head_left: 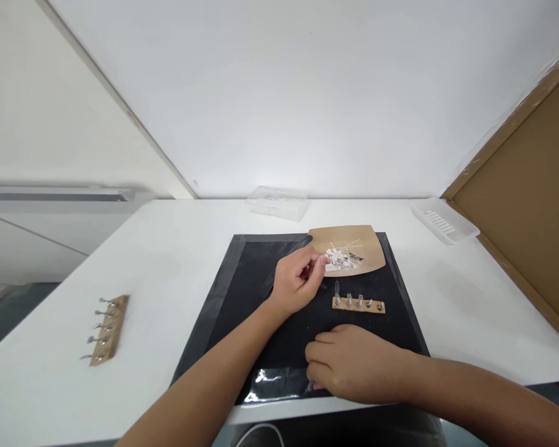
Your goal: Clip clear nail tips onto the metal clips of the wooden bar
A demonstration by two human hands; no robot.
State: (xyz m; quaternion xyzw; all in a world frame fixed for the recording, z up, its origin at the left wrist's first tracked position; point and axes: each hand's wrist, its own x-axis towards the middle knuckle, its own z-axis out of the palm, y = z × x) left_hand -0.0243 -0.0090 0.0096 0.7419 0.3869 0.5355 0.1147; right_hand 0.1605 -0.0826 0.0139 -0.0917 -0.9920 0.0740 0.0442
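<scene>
My left hand (298,276) is at the near left edge of a pile of small white and dark scraps (342,259) on a sheet of brown paper (320,234). Its thumb and fingers are pinched together; whatever is between them is too small to make out. My right hand (354,363) lies closed near the front edge of the black mat (261,267), palm down. A small greyish tip shows under its fingers, the rest hidden. Between the hands sits a narrow tan strip (359,305) with a row of metal studs, some carrying clear upright pieces.
At left on the white table (168,267) is another tan strip (110,329) with several metal pegs. A clear plastic box (277,203) stands against the back wall. A translucent tray (447,222) with white pieces sits beside the cardboard panel (531,186) at right.
</scene>
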